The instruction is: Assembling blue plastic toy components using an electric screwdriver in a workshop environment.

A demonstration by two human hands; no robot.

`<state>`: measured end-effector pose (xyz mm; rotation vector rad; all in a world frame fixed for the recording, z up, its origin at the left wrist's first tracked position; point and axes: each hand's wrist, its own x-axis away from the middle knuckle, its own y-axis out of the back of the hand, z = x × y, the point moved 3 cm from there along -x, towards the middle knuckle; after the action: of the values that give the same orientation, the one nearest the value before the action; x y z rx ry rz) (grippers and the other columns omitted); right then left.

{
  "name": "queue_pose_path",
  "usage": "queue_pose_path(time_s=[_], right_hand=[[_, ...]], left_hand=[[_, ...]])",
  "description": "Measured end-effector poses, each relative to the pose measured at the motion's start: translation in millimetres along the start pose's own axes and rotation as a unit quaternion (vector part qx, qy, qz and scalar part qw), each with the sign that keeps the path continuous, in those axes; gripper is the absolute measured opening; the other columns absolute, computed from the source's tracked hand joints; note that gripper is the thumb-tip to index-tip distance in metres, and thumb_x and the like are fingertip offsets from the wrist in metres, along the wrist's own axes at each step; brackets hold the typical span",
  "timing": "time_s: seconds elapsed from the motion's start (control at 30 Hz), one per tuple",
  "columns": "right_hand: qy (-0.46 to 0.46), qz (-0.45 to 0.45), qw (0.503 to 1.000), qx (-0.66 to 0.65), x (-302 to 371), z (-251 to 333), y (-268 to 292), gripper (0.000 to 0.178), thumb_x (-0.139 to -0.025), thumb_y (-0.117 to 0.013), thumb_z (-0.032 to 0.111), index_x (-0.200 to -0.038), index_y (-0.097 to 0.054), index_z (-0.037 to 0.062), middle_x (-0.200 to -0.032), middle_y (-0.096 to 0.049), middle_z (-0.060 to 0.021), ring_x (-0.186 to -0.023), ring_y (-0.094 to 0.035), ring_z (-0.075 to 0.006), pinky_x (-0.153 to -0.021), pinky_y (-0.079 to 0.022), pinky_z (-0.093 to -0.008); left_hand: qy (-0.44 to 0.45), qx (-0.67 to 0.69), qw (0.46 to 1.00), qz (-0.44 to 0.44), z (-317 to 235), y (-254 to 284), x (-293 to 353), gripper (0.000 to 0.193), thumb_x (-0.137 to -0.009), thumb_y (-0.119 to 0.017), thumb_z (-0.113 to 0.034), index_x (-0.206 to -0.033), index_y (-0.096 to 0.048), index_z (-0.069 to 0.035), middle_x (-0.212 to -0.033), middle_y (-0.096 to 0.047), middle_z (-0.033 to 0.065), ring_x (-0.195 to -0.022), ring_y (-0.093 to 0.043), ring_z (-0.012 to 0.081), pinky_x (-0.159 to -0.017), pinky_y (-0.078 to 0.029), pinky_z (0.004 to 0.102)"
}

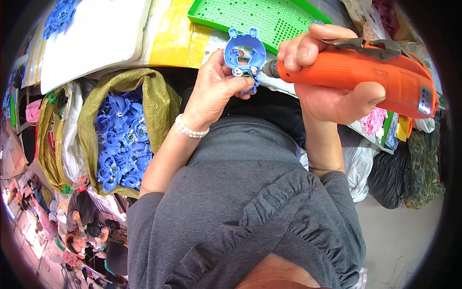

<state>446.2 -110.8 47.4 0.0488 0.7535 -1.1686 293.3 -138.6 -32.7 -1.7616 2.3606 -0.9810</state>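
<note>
My left hand [216,89] grips a blue plastic casing [244,52] by its lower part, thumb pressed over its front. The casing is ring-shaped with two small ears on top, and has white parts and a bit of green in its lower section. My right hand [322,72] is wrapped round an orange electric screwdriver [380,72] with a metal lever along its upper side. The screwdriver lies nearly level, its tip pointing left at the casing's lower section. Whether the bit touches a screw there is too small to tell.
A green perforated tray [260,19] lies on the table beyond my hands. To my left stands an olive woven sack [161,91] full of blue casings [122,139]. A white board [96,38] lies at the far left. Pink pieces [373,120] and a black bag [390,178] are at right.
</note>
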Motion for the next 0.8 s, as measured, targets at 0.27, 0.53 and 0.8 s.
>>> queue_pose_path(time_s=[0.27, 0.53, 0.8], right_hand=[[-0.008, -0.001, 1.0, -0.012, -2.2, 3.7, -2.6, 0.098, -0.07, -0.041, 0.083, -0.114, -0.052, -0.003, -0.082, -0.056, -0.0041, -0.07, -0.053, -0.017, -0.065, -0.044, -0.0351], [-0.01, -0.009, 1.0, -0.026, -1.0, 2.8, -4.4, 0.099, -0.069, -0.042, 0.084, -0.114, -0.052, -0.004, -0.081, -0.057, -0.0039, -0.07, -0.054, -0.0172, -0.065, -0.044, -0.0353], [-0.003, -0.007, 1.0, -0.007, 0.7, 5.7, -2.8, 0.099, -0.07, -0.042, 0.083, -0.114, -0.052, -0.0043, -0.081, -0.057, -0.0045, -0.069, -0.054, -0.017, -0.064, -0.044, -0.035]], left_hand=[[0.031, 0.053, 0.998, 0.023, -1.7, -0.3, 1.2, 0.039, -0.075, -0.063, 0.002, -0.112, -0.049, -0.003, -0.086, -0.062, 0.0073, -0.067, -0.064, 0.0177, -0.056, -0.052, 0.0252], [0.053, 0.105, 0.991, 0.06, -1.4, 0.0, 3.3, 0.037, -0.075, -0.064, 0.002, -0.108, -0.05, -0.003, -0.09, -0.063, 0.0068, -0.069, -0.064, 0.0152, -0.056, -0.053, 0.0243], [0.039, 0.09, 0.994, 0.044, -1.2, -0.3, 3.3, 0.036, -0.075, -0.064, 0.003, -0.108, -0.05, -0.002, -0.089, -0.063, 0.0078, -0.068, -0.064, 0.0156, -0.055, -0.053, 0.0248]])
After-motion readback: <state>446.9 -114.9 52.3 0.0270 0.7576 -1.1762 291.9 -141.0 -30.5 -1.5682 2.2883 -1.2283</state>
